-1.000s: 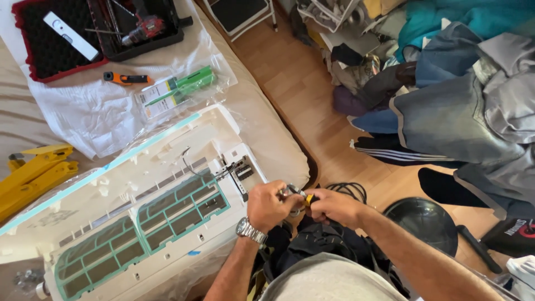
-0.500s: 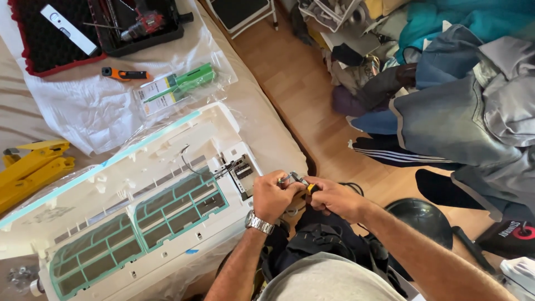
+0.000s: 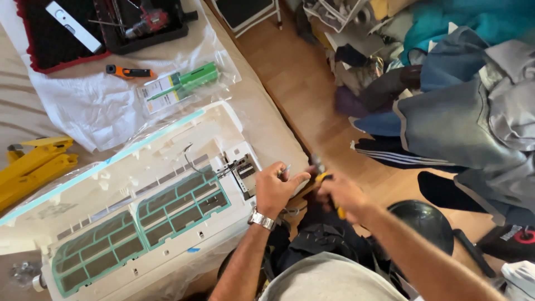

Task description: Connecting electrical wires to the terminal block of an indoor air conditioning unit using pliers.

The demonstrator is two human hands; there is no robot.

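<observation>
A white air-conditioner indoor unit (image 3: pixel 117 184) lies on the bed with its green mesh filters (image 3: pixel 139 223) showing. At the unit's right end, beside an open terminal box (image 3: pixel 242 170), my left hand (image 3: pixel 276 189) pinches a thin cable end (image 3: pixel 285 169). It wears a metal wristwatch (image 3: pixel 261 219). Just to the right, my right hand (image 3: pixel 343 192) grips a yellow-handled tool (image 3: pixel 326 178), blurred by motion, its tip near the cable.
An open red and black tool case (image 3: pixel 72 28), an orange cutter (image 3: pixel 128 71) and a green packaged screwdriver (image 3: pixel 184 81) lie on plastic sheeting at the back. A yellow tool (image 3: pixel 33 164) sits left. Piled clothes (image 3: pixel 462 95) cover the wooden floor at right; a black round stool (image 3: pixel 423 223) stands near.
The view has shifted slightly. My hands have moved a little apart, the left still pinching the cable end, the right drawing the yellow-handled tool to the right.
</observation>
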